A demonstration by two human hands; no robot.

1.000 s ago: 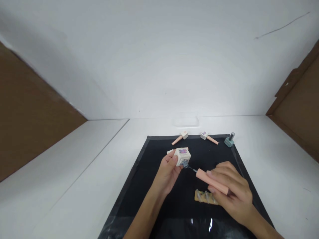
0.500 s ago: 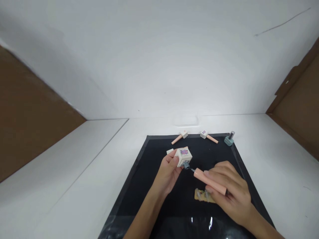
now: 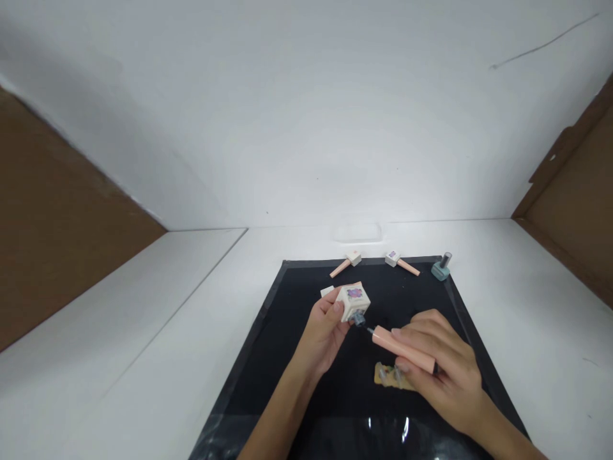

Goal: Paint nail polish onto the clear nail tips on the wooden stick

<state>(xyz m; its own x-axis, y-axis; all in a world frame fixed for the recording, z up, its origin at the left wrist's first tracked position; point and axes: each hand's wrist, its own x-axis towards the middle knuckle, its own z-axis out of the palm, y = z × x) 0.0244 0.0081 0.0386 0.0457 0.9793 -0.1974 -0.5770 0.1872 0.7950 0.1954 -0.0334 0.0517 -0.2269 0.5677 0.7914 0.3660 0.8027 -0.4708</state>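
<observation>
Over the black mat, my left hand is closed around a white square nail polish bottle with a purple flower print. The bottle is tilted, its dark neck pointing down toward the right. My right hand grips the long peach cap of the polish between thumb and fingers. A thin dark brush stem sticks out of the cap's left end, close to the bottle neck. Whether its tip is still inside the neck, I cannot tell. Below the cap lies a yellowish strip with small clear pieces on it, partly hidden by my right hand.
Two more white bottles with peach caps, one on the left and one on the right, lie at the black mat's far edge. A teal bottle stands at its far right corner. Behind is a clear tray.
The cap and brush have shifted very slightly away from the bottle neck, down and to the right. My left hand and the bottle have barely moved.
</observation>
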